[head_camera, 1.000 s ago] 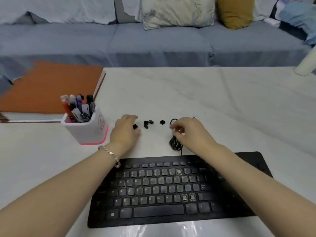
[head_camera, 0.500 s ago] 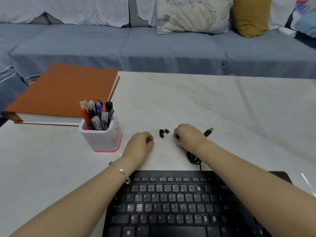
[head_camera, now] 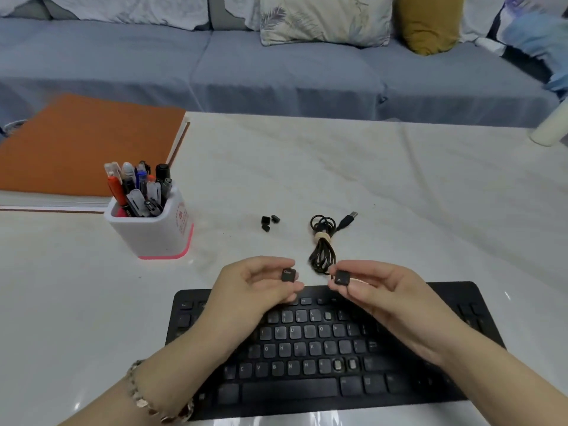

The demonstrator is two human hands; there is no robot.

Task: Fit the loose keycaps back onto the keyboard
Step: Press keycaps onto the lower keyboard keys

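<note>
A pen holder stands at the left of the desk. Right of it, the left hand pinches a keycap between thumb and forefinger, legend up, above the far edge of the keyboard. Three spare keycaps lie farther off on the desk, with a bundled cable to their right. The right hand pinches a second keycap in the same way.

To fit them well, I would read each legend and match it to a bare socket. Two sockets seem to show in a near row and one in the number row. Each cap should sit square over its socket and be pressed straight down until it seats; a tilted cap will likely jam or pop off.

Half a second ago both hands lay curled on the desk beside the spare keycaps. Now they are lifted over the keyboard, each holding one cap.
</note>
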